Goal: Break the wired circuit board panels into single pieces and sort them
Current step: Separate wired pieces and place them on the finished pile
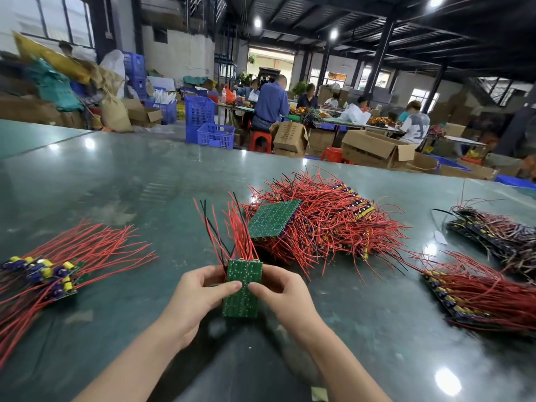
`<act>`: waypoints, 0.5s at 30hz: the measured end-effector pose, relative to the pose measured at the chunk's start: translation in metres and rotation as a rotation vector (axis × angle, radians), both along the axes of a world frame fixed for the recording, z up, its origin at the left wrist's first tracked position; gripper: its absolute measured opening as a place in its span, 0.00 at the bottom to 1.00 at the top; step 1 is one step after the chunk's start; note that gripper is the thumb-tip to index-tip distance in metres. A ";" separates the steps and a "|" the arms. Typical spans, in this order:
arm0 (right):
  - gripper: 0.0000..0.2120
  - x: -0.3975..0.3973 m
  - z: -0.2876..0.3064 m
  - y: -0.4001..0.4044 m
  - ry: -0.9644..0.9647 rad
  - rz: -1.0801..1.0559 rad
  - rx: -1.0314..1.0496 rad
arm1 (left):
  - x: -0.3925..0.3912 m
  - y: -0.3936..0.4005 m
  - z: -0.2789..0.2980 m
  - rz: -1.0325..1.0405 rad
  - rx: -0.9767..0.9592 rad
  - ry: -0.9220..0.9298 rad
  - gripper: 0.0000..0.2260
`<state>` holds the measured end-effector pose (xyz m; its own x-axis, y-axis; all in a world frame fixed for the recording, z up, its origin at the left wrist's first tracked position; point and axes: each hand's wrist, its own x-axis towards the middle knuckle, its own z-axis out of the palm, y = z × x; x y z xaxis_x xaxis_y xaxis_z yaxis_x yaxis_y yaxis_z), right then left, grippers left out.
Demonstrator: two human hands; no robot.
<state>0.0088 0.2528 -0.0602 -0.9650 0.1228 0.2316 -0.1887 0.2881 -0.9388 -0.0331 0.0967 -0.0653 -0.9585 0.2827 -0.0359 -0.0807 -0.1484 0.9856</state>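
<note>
A busy workshop lies behind a glossy green table (121,175) strewn with red-wired boards: a big heap of panels (319,221) ahead, single pieces (49,274) sorted at the left. Just above the table's near part, the left hand (197,297) and right hand (281,291) pinch a green panel strip (242,288), thumbs pressed on its solder face, fingers curled behind. It looks light, stiff and brittle; best gripped at the edges flanking a score line, clear of the soft wires (232,227)

hands (203,288): 2 | wired-board heaps (319,221): 4 | held panel (242,288): 1
</note>
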 end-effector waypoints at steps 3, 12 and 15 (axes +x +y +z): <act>0.13 0.001 0.000 0.000 -0.022 0.000 0.006 | 0.001 0.000 0.001 -0.008 -0.074 0.044 0.08; 0.05 0.002 -0.001 -0.004 -0.084 -0.142 0.164 | 0.002 0.002 0.000 0.026 -0.131 0.116 0.09; 0.06 0.002 -0.003 -0.006 -0.069 -0.171 0.209 | 0.003 0.004 0.000 0.058 -0.132 0.143 0.09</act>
